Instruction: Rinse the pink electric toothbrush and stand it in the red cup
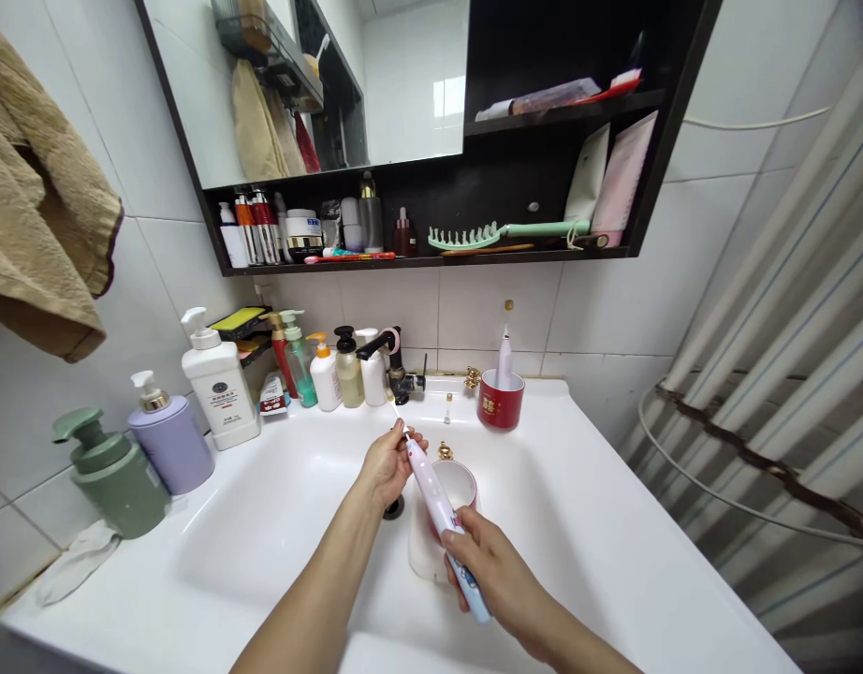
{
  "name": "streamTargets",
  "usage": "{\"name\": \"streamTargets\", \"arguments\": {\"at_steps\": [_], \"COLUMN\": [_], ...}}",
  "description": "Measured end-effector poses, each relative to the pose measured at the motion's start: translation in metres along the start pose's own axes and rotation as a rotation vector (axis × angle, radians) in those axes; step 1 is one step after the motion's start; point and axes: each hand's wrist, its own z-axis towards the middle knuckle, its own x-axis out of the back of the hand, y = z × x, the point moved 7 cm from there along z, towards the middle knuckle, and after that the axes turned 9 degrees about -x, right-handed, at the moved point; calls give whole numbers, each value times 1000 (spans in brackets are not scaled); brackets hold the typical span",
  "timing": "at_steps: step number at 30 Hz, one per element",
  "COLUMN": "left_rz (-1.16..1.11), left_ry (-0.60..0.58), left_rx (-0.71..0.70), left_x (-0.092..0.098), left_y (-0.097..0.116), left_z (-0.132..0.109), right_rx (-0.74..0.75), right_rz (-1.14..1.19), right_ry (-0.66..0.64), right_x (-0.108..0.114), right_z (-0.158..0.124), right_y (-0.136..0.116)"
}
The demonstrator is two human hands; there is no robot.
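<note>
My right hand (pixel 498 576) is closed round the lower body of a white and pink electric toothbrush (pixel 435 496), held slanted over the white sink (pixel 263 524). My left hand (pixel 389 463) pinches the upper end of the toothbrush near its thin metal shaft. Just behind the toothbrush a white cup with a pink inside (pixel 460 487) stands in the basin, partly hidden by it. The drain shows beside my left wrist.
A black faucet (pixel 386 351) stands at the back. A red cup (pixel 500 398) holds another toothbrush. Pump bottles (pixel 221 384) line the left rim, with a green dispenser (pixel 112 473) nearest. A shelf with a green comb (pixel 474 236) hangs above. A brown towel (pixel 38 206) hangs left.
</note>
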Motion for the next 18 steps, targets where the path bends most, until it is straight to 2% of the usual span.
{"name": "streamTargets", "arguments": {"at_steps": [6, 11, 18], "left_rz": [117, 125, 206], "left_ry": [-26, -44, -60], "left_rx": [-64, -53, -57], "left_x": [0, 0, -2], "left_y": [2, -2, -1], "left_z": [1, 2, 0], "right_rx": [28, 19, 43], "right_rz": [-72, -40, -92], "right_ry": [69, 31, 95], "right_x": [4, 1, 5], "right_z": [3, 2, 5], "right_y": [2, 3, 4]}}
